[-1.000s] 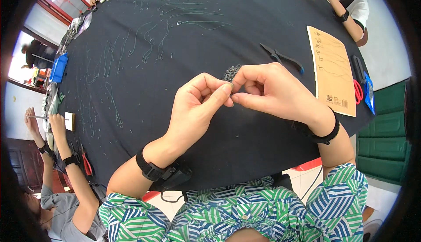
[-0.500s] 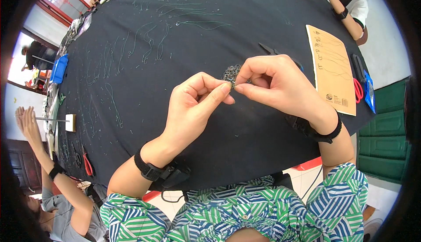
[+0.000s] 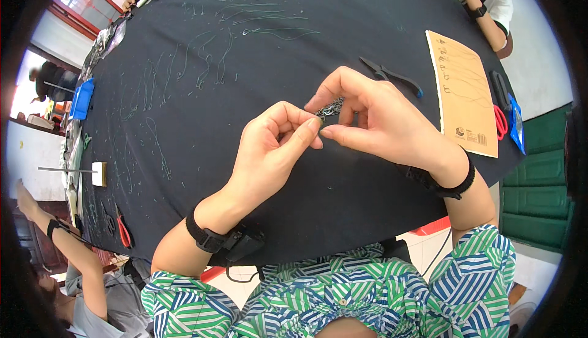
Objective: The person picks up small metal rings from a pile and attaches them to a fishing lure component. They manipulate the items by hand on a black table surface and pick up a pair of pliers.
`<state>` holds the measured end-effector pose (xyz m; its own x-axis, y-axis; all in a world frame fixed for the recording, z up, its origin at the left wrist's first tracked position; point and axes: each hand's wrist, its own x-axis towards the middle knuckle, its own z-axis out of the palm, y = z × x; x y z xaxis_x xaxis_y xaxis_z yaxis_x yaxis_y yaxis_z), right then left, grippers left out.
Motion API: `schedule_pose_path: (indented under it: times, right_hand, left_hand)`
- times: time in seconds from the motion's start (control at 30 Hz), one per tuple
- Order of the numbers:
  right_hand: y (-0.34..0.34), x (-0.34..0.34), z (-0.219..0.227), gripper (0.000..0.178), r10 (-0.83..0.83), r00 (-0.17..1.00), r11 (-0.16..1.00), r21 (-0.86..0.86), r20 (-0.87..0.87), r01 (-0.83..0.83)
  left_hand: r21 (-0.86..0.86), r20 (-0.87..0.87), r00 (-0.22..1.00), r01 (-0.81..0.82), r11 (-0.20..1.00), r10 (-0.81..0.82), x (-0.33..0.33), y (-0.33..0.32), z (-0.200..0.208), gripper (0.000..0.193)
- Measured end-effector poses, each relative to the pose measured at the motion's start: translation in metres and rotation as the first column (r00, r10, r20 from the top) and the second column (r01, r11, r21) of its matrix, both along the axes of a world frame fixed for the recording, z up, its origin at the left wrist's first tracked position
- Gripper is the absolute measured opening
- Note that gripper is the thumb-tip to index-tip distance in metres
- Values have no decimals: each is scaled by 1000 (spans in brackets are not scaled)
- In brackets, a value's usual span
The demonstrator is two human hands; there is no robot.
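Note:
My left hand [image 3: 272, 145] is closed in a pinch, thumb against index finger. Whatever sits at its fingertips is too small and hidden to make out. Close beside it, my right hand [image 3: 373, 120] holds nothing visible, with its thumb and index finger apart. Behind the fingers lies a pile of small metal hooks [image 3: 332, 107], partly covered by my right hand. Beyond my hands, several hooks tied to thin green lines [image 3: 278, 31] are laid out on the black cloth [image 3: 294, 203].
Black pliers [image 3: 395, 78] with blue-tipped handles lie past my right hand. Farther right are a brown paper booklet [image 3: 468, 114] with hooks and lines on it, and red-handled scissors [image 3: 500, 123]. Red-handled pliers [image 3: 124, 232] lie at the left edge. Other people sit around the table.
My right thumb and index finger have parted and drawn back from the left fingertips, uncovering the dark pliers. My left hand stays nearly still. The co-worker's arm at left has lowered.

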<state>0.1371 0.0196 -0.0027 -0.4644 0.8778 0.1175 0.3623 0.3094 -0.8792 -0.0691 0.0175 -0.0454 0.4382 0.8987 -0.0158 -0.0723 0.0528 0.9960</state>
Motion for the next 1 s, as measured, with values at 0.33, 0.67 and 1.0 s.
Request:
schedule_pose_path:
  times: [0.33,0.67,1.0]
  right_hand:
    - [-1,1,2,15,-32,997,991,133,69,23]
    - [0,2,5,10,-64,979,951,309,194,1]
    - [1,6,2,8,-36,970,904,421,239,-70]
  left_hand:
    - [-9,-45,999,12,1000,-12,-2,1,2,14]
    - [6,-30,1000,2,1000,-2,-3,1,6,15]
    - [-2,-43,999,19,1000,-19,-2,2,5,14]
